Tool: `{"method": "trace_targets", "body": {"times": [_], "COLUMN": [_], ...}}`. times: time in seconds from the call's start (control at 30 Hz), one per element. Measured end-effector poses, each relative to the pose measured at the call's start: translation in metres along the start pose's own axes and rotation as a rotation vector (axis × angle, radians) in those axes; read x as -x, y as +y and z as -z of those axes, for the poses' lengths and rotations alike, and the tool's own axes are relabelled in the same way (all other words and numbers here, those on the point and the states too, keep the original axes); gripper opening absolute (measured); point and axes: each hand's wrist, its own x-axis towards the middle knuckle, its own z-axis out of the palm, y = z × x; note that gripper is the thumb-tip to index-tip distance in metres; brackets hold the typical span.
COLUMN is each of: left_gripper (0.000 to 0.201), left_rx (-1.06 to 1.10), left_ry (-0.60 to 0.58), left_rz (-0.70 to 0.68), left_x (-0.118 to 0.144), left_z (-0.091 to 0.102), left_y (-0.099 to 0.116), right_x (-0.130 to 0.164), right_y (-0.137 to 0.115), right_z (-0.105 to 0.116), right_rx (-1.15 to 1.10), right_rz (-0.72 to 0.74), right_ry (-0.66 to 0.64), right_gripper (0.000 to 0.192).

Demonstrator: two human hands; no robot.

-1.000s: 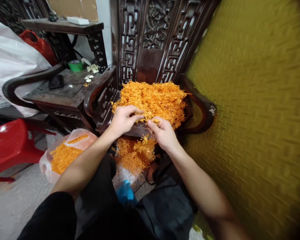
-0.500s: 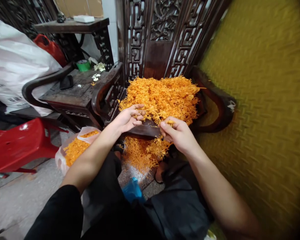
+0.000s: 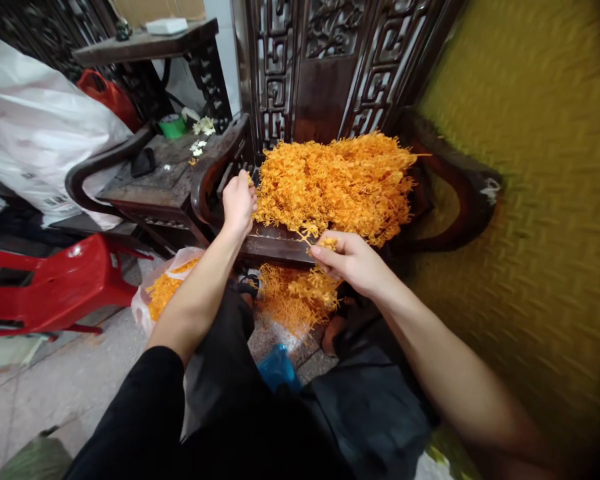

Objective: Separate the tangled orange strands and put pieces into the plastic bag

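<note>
A big heap of thin orange strands (image 3: 337, 183) lies on the seat of a dark carved wooden chair (image 3: 267, 243). My left hand (image 3: 239, 199) reaches to the heap's left edge, fingers curled on a few strands by the chair's armrest. My right hand (image 3: 353, 261) hovers at the seat's front edge, pinching a small tuft of orange strands. Below the seat, a smaller pile of orange strands (image 3: 293, 297) lies on the floor between my knees.
A clear plastic bag with orange strands (image 3: 165, 290) sits on the floor at left, beside a red plastic stool (image 3: 55, 283). A second dark wooden chair (image 3: 145, 187) holds small white flowers and green tape. A yellow woven surface (image 3: 530, 200) fills the right side.
My left hand has moved up and away from my right hand to the heap's left edge. My right hand stays near the seat's front. The camera has shifted left.
</note>
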Motion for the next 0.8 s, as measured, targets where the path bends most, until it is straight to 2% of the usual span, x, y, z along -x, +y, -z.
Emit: {"method": "trace_targets", "body": {"times": [0.07, 0.13, 0.23, 0.37, 0.47, 0.57, 0.6, 0.67, 0.73, 0.8], "left_gripper": [0.039, 0.031, 0.022, 0.004, 0.018, 0.056, 0.060, 0.055, 0.051, 0.056], "left_rx": [0.151, 0.204, 0.221, 0.189, 0.058, -0.198, -0.305, -0.500, -0.608, -0.600], "left_ry": [-0.054, -0.145, -0.220, -0.283, -0.367, -0.570, -0.653, -0.781, -0.759, -0.575], "left_rz": [0.168, 0.267, 0.320, 0.345, 0.249, 0.037, -0.059, -0.244, -0.360, -0.412], "left_x": [-0.003, 0.005, 0.019, 0.025, 0.026, 0.033, 0.036, 0.042, 0.048, 0.051], "left_z": [0.007, 0.011, 0.015, 0.023, 0.031, 0.040, 0.042, 0.043, 0.039, 0.031], "left_y": [0.000, 0.002, 0.005, 0.008, 0.009, 0.014, 0.016, 0.018, 0.017, 0.013], "right_x": [-0.001, -0.005, -0.013, -0.019, -0.019, -0.019, -0.019, -0.021, -0.021, -0.022], "right_y": [-0.002, 0.001, 0.010, 0.018, 0.019, 0.021, 0.022, 0.021, 0.019, 0.014], "right_z": [0.004, 0.008, 0.011, 0.011, 0.010, 0.010, 0.010, 0.009, 0.008, 0.006], "right_rx": [0.022, -0.026, -0.158, -0.158, -0.062, -0.012, -0.017, -0.032, -0.040, -0.052], "right_rz": [-0.001, -0.013, -0.006, 0.004, 0.019, 0.017, 0.019, 0.026, 0.029, 0.037], "right_ry": [-0.017, -0.077, -0.158, -0.186, -0.179, -0.154, -0.140, -0.113, -0.102, -0.085], "right_gripper": [0.031, 0.029, 0.043, 0.032, 0.027, 0.030, 0.031, 0.031, 0.031, 0.031]}}
